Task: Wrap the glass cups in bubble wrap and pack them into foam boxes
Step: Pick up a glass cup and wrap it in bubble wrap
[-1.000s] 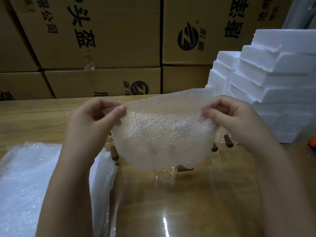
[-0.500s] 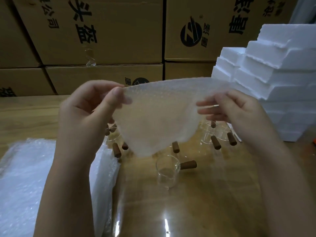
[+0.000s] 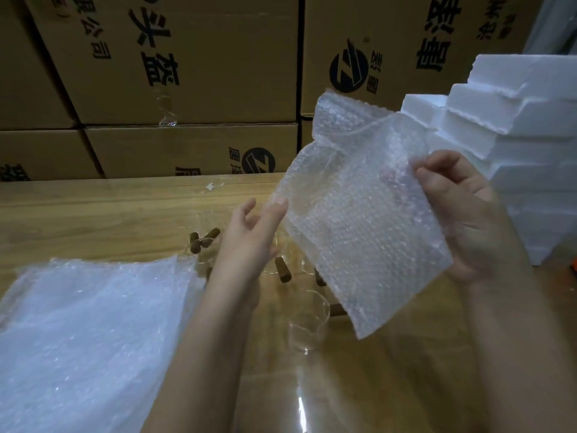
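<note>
My right hand [image 3: 462, 214] pinches the right edge of a clear bubble wrap sheet [image 3: 352, 214] and holds it up, tilted, above the table. At the sheet's left edge is my left hand [image 3: 253, 232], its fingers spread and only the fingertips near the wrap; it grips nothing. Under the sheet a glass cup [image 3: 307, 326] with a brown wooden handle stands on the wooden table [image 3: 93, 220]. More glass cups with wooden handles [image 3: 204, 239] cluster behind my left hand, partly hidden. A stack of white foam boxes [image 3: 515, 126] rises at the right.
A pile of bubble wrap sheets [image 3: 84, 332] lies on the table at the left front. Stacked brown cardboard cartons [image 3: 187, 73] form a wall along the table's far edge. A small orange object [image 3: 574, 267] shows at the right edge.
Both hands held the sheet stretched out flat before. Now the left hand has let go and dropped lower, and the right hand has swung the sheet up and to the right.
</note>
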Demonstrator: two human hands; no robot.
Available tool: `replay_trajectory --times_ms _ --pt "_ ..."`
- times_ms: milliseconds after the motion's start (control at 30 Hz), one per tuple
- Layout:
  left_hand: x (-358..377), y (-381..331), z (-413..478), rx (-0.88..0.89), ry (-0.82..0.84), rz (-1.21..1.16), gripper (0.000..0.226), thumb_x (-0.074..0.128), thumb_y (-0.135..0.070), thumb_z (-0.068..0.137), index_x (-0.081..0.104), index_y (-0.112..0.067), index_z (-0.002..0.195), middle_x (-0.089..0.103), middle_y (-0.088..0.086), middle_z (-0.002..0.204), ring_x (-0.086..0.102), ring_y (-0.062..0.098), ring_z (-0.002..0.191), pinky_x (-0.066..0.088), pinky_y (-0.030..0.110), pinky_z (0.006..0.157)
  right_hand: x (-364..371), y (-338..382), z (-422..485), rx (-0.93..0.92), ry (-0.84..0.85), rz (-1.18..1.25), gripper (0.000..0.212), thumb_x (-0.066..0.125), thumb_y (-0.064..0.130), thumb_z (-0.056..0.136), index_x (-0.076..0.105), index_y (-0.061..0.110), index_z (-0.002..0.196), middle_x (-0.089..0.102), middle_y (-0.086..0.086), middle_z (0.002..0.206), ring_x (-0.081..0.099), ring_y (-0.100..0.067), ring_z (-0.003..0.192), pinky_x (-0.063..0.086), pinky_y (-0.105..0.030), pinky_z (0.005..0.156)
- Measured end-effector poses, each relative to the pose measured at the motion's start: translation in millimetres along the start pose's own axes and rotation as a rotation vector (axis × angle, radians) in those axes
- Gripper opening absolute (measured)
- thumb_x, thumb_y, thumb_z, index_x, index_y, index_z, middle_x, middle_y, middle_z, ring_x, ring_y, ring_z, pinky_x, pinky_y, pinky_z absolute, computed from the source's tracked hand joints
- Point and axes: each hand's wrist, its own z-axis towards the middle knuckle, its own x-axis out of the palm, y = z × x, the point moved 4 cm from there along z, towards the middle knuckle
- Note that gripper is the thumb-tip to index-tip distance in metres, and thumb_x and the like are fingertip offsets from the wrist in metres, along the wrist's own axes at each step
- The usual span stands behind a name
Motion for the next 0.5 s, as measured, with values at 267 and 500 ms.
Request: replay_trajectory --times_ms 267,500 --pt "4 11 9 0.041 -0.089 -0.377 0.017 0.060 -0.022 0.091 0.070 -0.022 0.078 0.072 0.000 0.079 0.068 0.012 0.067 0.053 0.028 0.060 -19 -3 -5 0.268 0.132 -0.527 0.052 0.075 0.029 0.066 0.057 0.035 0.114 0.073 0.007 0.087 0.069 -0.004 0.080 0.050 -0.016 0.070" --pt "-3 -16 -4 0.171 0.067 -0.176 0.020 0.063 -0.021 0.088 0.067 -0.023 0.069 0.066 -0.002 0.064 0.058 0.008 0.050 0.047 0.021 0.046 -11 -21 -7 0.470 0.107 -0.928 0.090 0.064 0.086 0.047 0.046 0.051 0.127 0.068 0.026 0.092 0.064 0.009 0.076 0.045 -0.010 0.052"
